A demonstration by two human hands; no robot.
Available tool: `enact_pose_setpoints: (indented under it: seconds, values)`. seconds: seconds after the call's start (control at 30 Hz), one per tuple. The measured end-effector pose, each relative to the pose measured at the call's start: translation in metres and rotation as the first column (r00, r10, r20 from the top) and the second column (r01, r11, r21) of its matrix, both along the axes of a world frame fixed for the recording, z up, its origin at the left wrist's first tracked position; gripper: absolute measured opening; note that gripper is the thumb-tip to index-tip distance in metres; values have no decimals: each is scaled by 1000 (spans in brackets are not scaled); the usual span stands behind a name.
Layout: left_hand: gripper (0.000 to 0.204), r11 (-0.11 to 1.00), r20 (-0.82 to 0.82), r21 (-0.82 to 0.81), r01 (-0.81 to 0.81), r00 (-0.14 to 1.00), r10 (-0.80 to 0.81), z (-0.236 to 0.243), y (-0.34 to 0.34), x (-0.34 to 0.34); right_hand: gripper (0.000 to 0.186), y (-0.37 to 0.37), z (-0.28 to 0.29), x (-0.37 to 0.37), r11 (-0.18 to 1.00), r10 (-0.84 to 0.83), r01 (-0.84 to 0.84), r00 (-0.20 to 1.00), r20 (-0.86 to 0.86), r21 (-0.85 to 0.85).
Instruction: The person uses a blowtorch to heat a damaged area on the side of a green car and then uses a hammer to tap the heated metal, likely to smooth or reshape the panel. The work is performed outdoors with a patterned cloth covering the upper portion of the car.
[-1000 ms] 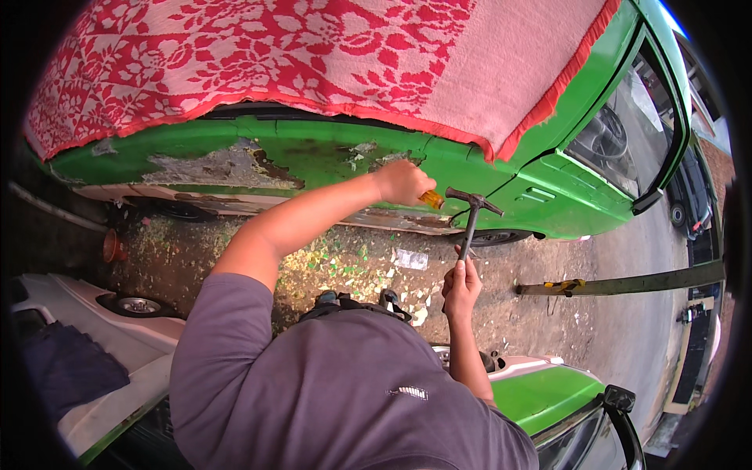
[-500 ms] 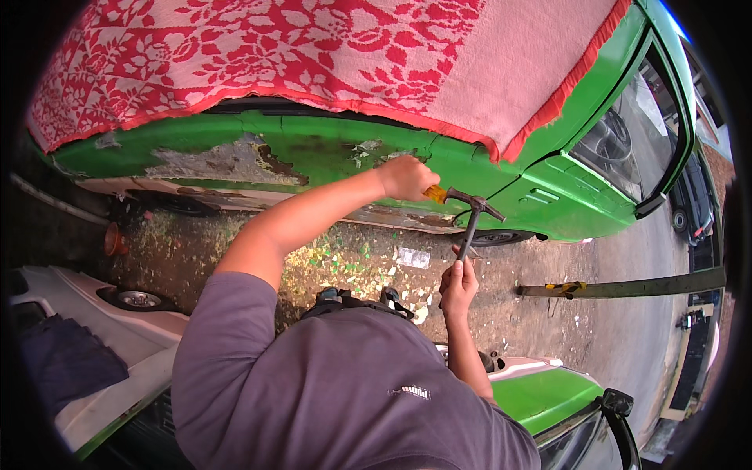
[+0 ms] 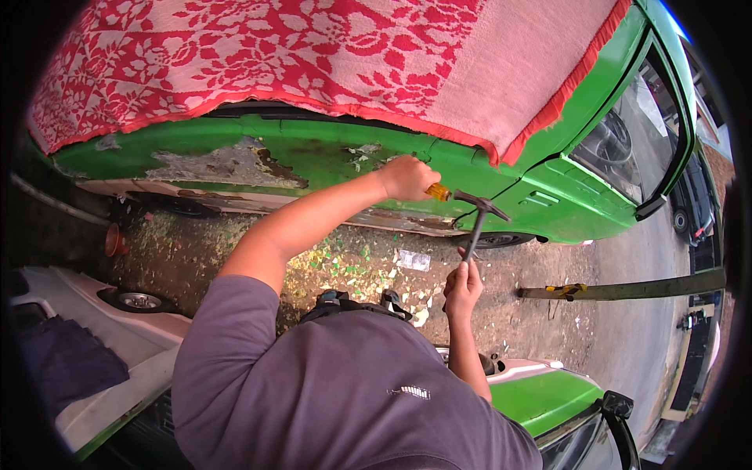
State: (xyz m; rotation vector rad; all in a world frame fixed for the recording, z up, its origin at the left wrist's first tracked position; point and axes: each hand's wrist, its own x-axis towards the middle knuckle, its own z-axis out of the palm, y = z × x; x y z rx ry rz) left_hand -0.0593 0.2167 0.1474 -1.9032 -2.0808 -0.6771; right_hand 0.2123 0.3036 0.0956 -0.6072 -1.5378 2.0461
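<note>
My left hand point(image 3: 407, 178) is wrapped round a tool with a translucent yellow handle point(image 3: 440, 192), which looks like a screwdriver. The handle's butt sticks out to the right, and the hand hides the blade. It is held at the side of the green vehicle point(image 3: 321, 157), by patches of chipped paint. Lower and to the right, my right hand point(image 3: 464, 286) grips a hammer point(image 3: 475, 233) by its dark shaft. A small gap separates the hammer's head from the yellow butt.
A red and pink floral blanket point(image 3: 313, 63) drapes over the vehicle. Paint flakes point(image 3: 345, 262) litter the ground. A post with yellow tape point(image 3: 627, 288) stands at right. Another green and white vehicle point(image 3: 548, 395) is close behind me, and an orange cone-like object point(image 3: 116, 240) lies at left.
The hammer's head has moved right, away from the yellow handle's butt, where it was touching or nearly so. My right hand has shifted slightly; my left hand stays in place.
</note>
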Motion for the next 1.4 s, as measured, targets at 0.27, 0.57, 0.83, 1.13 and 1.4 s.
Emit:
enact_pose_setpoints:
  seconds: [0.27, 0.57, 0.83, 1.13, 1.4]
  values:
    - [23, 997, 6, -75, -17, 1000, 18, 0, -7, -1, 34, 1, -6, -7, 999, 18, -20, 998, 55, 44]
    - [25, 998, 9, -58, -18, 1000, 19, -4, -8, -5, 38, 7, 9, -2, 994, 107, -108, 991, 74, 10]
    - [26, 994, 10, -84, -63, 998, 64, -2, -8, -7, 36, 1, 7, -10, 994, 106, -106, 992, 72, -14]
    - [25, 985, 45, -167, -50, 997, 58, 2, -17, -5, 34, -2, 2, -18, 994, 110, -111, 991, 73, 14]
    - [24, 1000, 35, 7, 1, 999, -2, 3, -21, -3, 35, 0, -1, -11, 989, 134, -129, 988, 79, -69]
